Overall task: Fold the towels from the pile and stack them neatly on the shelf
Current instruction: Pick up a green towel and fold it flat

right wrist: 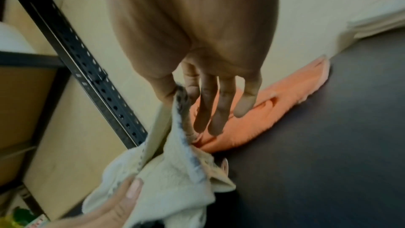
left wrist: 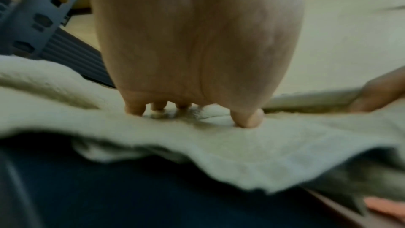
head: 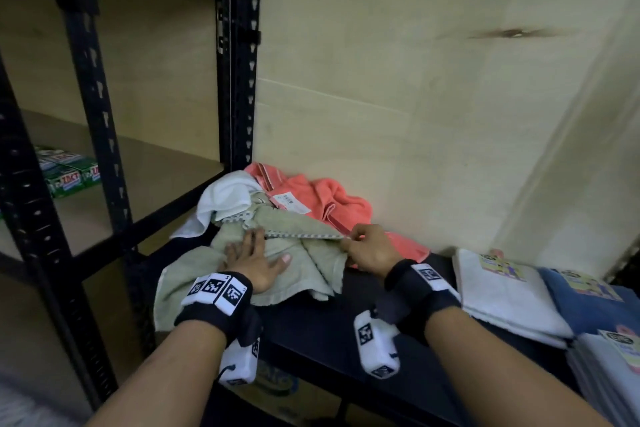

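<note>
Wrists nearest me over the dark table, both strapped with marker bands. My left hand lies flat, fingers straight and spread, palm pressing the green towel down onto the tabletop; left wrist view shows fingertips sunk into the pile. My right hand pinches the towel's checkered hem between thumb and forefinger, other fingers loose and extended, hem pulled taut toward the left hand. Green towel sits crumpled at the table's left end, one corner hanging off the near edge. Just behind it, touching: white towel on the left, coral towel with a paper tag on the right, both against the wall. Folded labelled towels stacked at the table's right. Black shelf unit stands left of the table, green boxes on one shelf
</note>
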